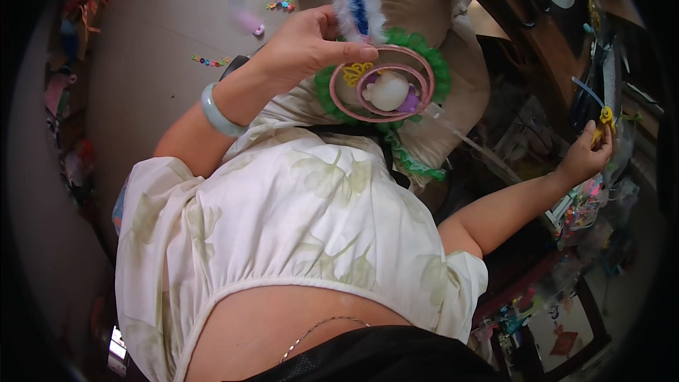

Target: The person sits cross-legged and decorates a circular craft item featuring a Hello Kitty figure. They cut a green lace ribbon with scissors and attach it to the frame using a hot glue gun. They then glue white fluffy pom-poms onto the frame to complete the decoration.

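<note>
My left hand (313,42), wearing a pale bangle, pinches a decorated pink hoop ornament (431,82) at its upper rim. A furry white ear with a blue centre (358,8) stands up beside the thumb; my other fingers are partly hidden behind it. Inside the hoops are a yellow crown (356,73) and a rounded white figure (390,91) with purple parts. Green ruffled trim (443,69) runs around the hoops, and a clear rod extends from their lower right. Far to the right, my right hand (586,156) grips a small yellow object (604,122); a thin pale-blue strip rises near it.
Colourful small beads (211,60) and a clear piece with a pink end (249,18) lie at the upper left. A brown cushion or cloth (419,0) is behind the ornament. Cluttered packets and small decorations (583,207) line the right side, near dark wooden furniture.
</note>
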Available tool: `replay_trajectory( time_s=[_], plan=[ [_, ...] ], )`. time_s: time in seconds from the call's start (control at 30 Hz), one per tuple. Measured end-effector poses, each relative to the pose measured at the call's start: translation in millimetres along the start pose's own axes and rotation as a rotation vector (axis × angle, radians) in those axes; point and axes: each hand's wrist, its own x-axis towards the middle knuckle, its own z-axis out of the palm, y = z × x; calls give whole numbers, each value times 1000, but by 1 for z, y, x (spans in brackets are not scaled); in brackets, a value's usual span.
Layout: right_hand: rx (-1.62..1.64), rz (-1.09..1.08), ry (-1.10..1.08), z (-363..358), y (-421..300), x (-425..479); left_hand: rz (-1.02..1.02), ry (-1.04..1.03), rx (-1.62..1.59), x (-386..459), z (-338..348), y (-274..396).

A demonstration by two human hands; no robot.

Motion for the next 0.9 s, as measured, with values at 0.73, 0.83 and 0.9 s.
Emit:
replay_trajectory(
  time_s=[0.73,0.83,0.9],
  plan=[
    [-96,8,-551,28,61,52,-65,58,-143,10,-2,-10],
    [-256,-77,-526,26,41,45,-78,48,-138,12,-4,-13],
    [-82,-9,-546,25,44,46,-90,36,-131,16,-4,-15]
  ],
)
